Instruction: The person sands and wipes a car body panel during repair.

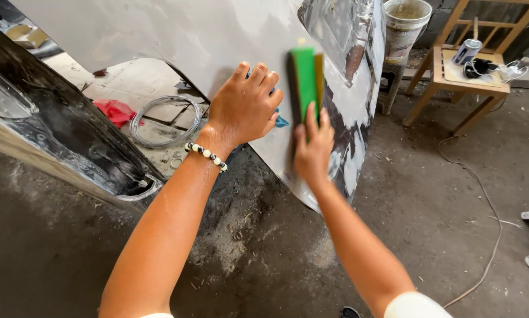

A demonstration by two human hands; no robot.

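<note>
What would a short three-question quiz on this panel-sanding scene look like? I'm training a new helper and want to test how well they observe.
1. True or false: the right hand holds the green sanding block against the grey panel.
2. What does the left hand do? A) lies with fingers spread on the panel B) lifts the bucket C) holds the wire coil
3. Fill in: a beaded ___ sits on the left wrist.

Key: 1 true; 2 A; 3 bracelet.
</note>
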